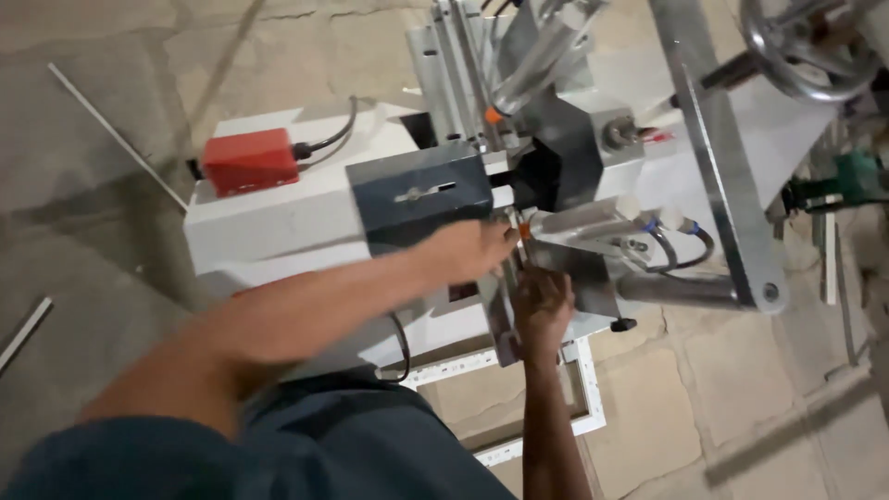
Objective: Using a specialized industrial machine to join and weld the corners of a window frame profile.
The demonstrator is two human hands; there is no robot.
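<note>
My left hand [472, 248] reaches across a white machine [278, 218], its fingertips at the white profile piece [503, 196] beside a dark grey block [419, 194]. Whether those fingers grip anything is blurred. My right hand [542, 306] comes up from below and closes its fingers around a thin strip [500, 324] at the machine's clamp area, just under a silver pneumatic cylinder [583, 222]. A white frame [588, 398] rests below the machine, near my right forearm.
A red switch box [250, 159] with a black cable sits on the machine's left end. A grey metal arm [732, 176] and a hand wheel [806, 51] stand at right. Thin white strips [116, 134] lie on the stone floor at left.
</note>
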